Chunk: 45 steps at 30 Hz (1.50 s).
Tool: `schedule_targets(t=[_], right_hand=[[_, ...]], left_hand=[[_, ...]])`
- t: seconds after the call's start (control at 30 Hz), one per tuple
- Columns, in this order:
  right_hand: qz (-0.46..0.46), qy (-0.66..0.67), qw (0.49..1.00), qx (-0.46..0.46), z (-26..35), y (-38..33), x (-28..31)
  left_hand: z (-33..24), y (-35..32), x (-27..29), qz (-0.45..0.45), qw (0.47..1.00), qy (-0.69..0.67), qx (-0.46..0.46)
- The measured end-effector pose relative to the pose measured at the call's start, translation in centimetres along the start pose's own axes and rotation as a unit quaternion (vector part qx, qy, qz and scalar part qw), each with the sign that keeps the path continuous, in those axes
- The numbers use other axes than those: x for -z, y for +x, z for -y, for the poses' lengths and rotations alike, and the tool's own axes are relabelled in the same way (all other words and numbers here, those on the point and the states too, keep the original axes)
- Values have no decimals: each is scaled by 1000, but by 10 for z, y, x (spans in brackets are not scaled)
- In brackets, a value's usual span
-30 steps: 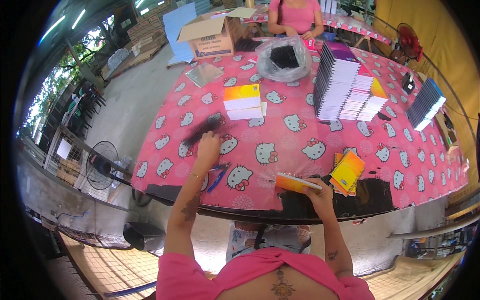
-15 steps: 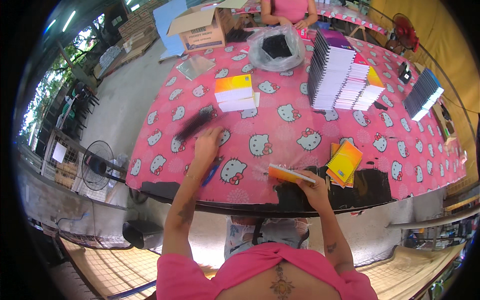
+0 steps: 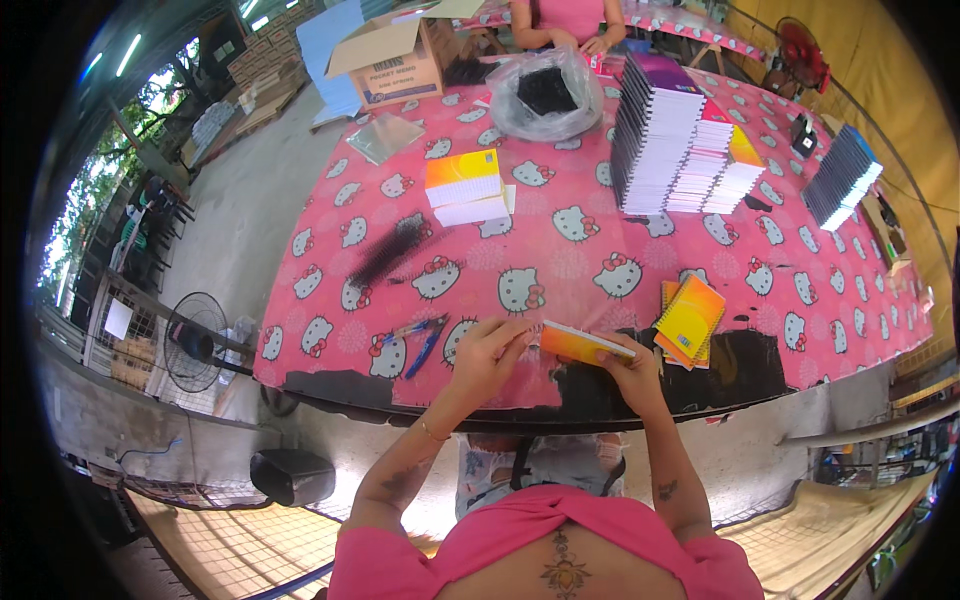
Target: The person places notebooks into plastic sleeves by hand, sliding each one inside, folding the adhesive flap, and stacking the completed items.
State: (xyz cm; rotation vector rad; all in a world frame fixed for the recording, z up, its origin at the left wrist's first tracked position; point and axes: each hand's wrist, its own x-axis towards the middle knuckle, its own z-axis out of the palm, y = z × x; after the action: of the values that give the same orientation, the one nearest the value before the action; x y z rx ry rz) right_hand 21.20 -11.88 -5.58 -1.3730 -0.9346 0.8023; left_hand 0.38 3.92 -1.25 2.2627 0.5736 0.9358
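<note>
My right hand (image 3: 632, 366) grips a small orange notepad (image 3: 572, 343) by its right end, its page edges turned up. At the notepad's left end, my left hand (image 3: 486, 354) is closed in a pinch; whatever it holds is too thin to make out. Several spiral-bound notebooks (image 3: 690, 318) with yellow-orange covers lie in a loose pile beside my right hand. Left of my left hand are blue-handled pliers (image 3: 426, 350). Farther off lies a bunch of black wire spirals (image 3: 388, 256). Beyond it stands a block of orange-yellow notepads (image 3: 464, 184).
Tall stacks of spiral notebooks (image 3: 660, 140) rise at the back right, with a dark-backed row (image 3: 842, 182) beyond. A plastic bag (image 3: 548, 100) with black contents and a cardboard box (image 3: 392, 62) stand far back. A person (image 3: 566, 25) works across the table (image 3: 570, 270).
My left hand has come from near the black spirals to the notepad's left end, uncovering the pliers. My right hand still holds the notepad, now tilted slightly differently.
</note>
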Motion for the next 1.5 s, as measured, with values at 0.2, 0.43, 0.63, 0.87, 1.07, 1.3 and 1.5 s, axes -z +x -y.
schedule_targets(t=[0.2, 0.43, 0.63, 0.87, 1.07, 1.3, 1.5], right_hand=[[-3, 19, 1000, 1, 5, 0, -2], [9, 21, 1000, 7, -2, -2, 2], [25, 47, 999, 0, -1, -3, 2], [32, 34, 999, 10, 3, -3, 2], [37, 3, 999, 13, 7, -3, 4], [-12, 65, 998, 5, 13, -9, -9], [-54, 49, 997, -7, 13, -13, -16]], left_hand=[[4, 1, -5, -35, 999, 19, -8], [1, 4, -7, -43, 997, 50, -49], [0, 25, 11, 90, 991, 49, -84], [-2, 33, 10, 164, 980, 85, -78], [-14, 41, 12, 220, 975, 36, -22], [-34, 22, -20, 55, 936, 329, -114], [-26, -22, -32, 85, 954, 286, -36]])
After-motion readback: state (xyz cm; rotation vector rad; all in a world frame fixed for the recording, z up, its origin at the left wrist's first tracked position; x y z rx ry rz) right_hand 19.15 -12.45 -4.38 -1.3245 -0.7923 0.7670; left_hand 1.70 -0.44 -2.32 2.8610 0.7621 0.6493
